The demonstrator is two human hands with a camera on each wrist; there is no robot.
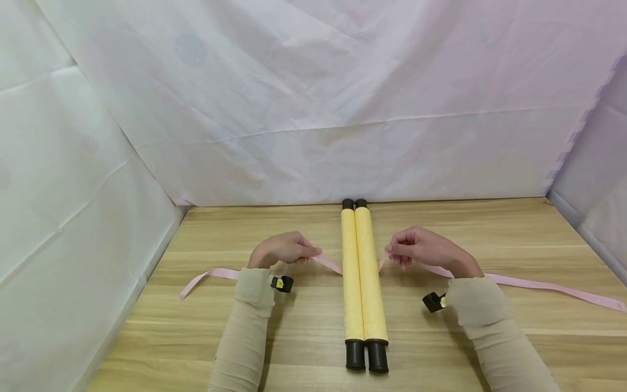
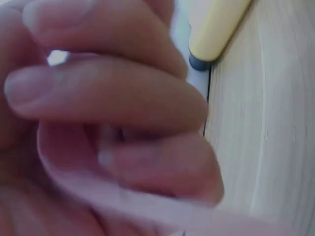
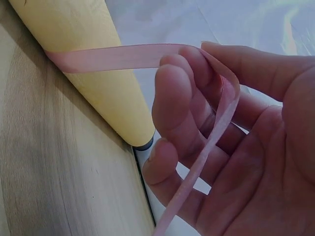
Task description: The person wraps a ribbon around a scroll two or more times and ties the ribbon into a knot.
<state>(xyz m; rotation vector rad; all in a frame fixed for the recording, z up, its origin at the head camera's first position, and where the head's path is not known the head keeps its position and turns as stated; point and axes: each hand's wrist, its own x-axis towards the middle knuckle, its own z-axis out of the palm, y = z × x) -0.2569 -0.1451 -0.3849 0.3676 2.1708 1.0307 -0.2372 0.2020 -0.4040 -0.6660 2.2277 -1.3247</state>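
Two yellow rolled scrolls with black end knobs, a left scroll [image 1: 350, 277] and a right scroll [image 1: 370, 283], lie side by side on the table. A pink ribbon [image 1: 327, 263] comes out from beneath them on both sides. On the left, my left hand [image 1: 286, 248] pinches the ribbon, which also loops past its curled fingers [image 2: 108, 93] in the left wrist view. My right hand [image 1: 426, 249] holds the other length between thumb and fingertips. In the right wrist view that ribbon [image 3: 118, 56] runs from the scroll to the fingertips, then hangs across the palm.
The wooden table [image 1: 303, 348] meets a white cloth backdrop [image 1: 313, 98] just behind the scrolls' far knobs. One loose ribbon tail trails left behind the left wrist; another stretches toward the table's right side. Cloth walls stand at both sides. A small black camera sits on each wrist.
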